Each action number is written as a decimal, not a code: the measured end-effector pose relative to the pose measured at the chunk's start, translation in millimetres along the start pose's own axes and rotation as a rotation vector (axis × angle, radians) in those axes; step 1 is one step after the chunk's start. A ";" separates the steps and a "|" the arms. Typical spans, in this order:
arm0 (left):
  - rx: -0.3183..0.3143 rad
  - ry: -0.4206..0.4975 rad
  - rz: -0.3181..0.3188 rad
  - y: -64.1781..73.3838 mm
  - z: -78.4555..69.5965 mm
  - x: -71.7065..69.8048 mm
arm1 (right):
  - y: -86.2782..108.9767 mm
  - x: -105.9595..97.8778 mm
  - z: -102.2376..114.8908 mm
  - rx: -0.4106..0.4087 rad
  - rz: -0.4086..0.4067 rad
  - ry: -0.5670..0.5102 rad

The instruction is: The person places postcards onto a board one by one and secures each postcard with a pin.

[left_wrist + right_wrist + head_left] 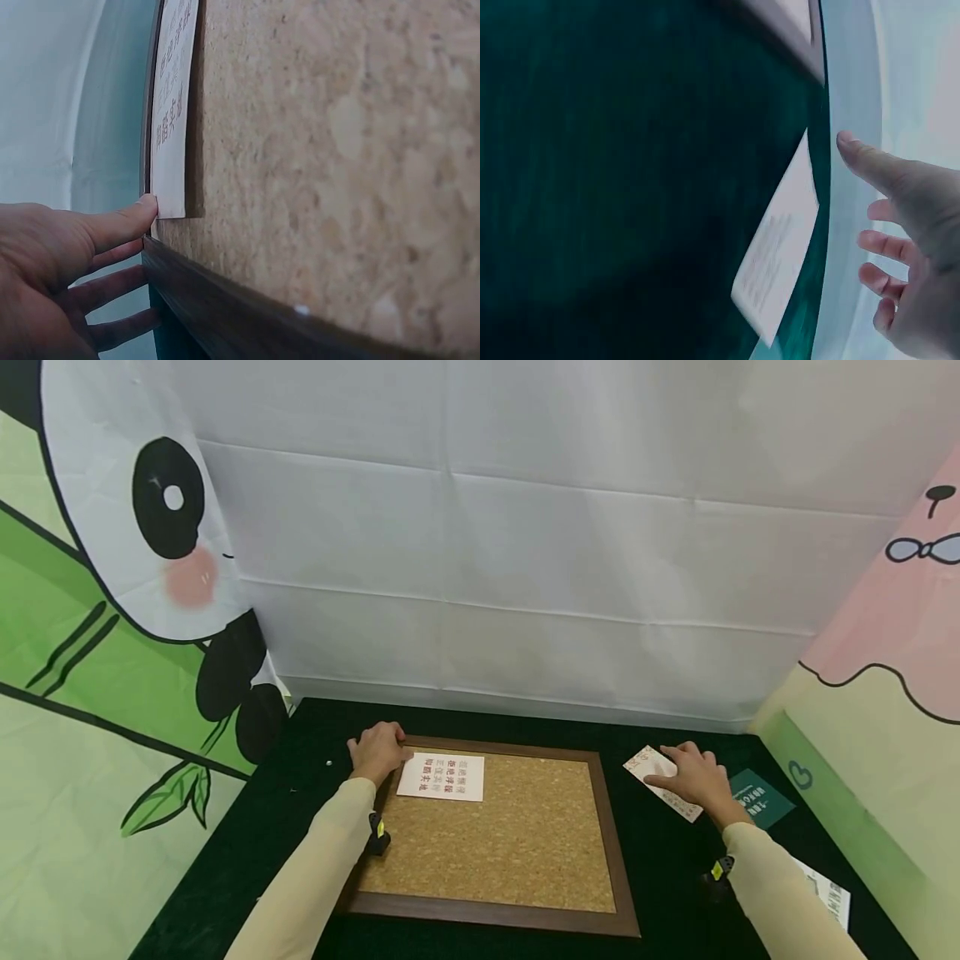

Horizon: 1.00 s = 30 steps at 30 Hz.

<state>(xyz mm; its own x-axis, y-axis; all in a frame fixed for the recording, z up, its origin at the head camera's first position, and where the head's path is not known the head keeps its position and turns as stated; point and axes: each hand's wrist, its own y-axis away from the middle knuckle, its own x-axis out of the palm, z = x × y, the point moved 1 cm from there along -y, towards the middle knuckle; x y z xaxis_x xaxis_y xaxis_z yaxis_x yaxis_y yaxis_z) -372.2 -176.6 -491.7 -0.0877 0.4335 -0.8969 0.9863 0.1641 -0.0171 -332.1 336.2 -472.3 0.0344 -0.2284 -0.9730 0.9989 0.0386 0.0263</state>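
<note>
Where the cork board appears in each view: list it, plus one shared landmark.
Head: cork board, lower middle.
Left wrist: board fills most of the right side.
Right wrist: only a blurred framed corner of the board, top, right of centre.
Shared landmark: the pale hanging sheet.

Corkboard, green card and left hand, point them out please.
Corkboard [495, 847]: head view, bare cork near the middle.
Green card [762, 799]: head view, its printed face.
Left hand [376, 751]: head view, back of the hand.

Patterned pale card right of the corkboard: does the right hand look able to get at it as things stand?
Probably yes: the right hand looks empty and is right by the patterned pale card, with nothing else seen blocking it.
</note>
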 end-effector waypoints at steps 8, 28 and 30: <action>0.002 0.002 -0.001 -1.8 0.1 1.6 | 10.3 -1.0 -51.6 0.051 0.132 0.072; 0.009 0.011 -0.014 -1.8 2.9 2.5 | 17.7 10.8 -65.0 0.045 0.160 0.041; 0.009 0.008 -0.014 -2.2 2.4 2.1 | 19.9 12.3 -63.9 0.040 0.139 0.049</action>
<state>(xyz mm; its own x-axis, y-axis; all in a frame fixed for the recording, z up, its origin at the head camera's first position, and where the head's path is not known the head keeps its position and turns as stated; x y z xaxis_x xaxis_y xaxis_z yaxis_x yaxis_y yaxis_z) -374.3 -178.2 -494.6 -0.1026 0.4382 -0.8930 0.9862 0.1620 -0.0339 -313.8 396.4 -498.4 0.1719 -0.1756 -0.9694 0.9851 0.0280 0.1696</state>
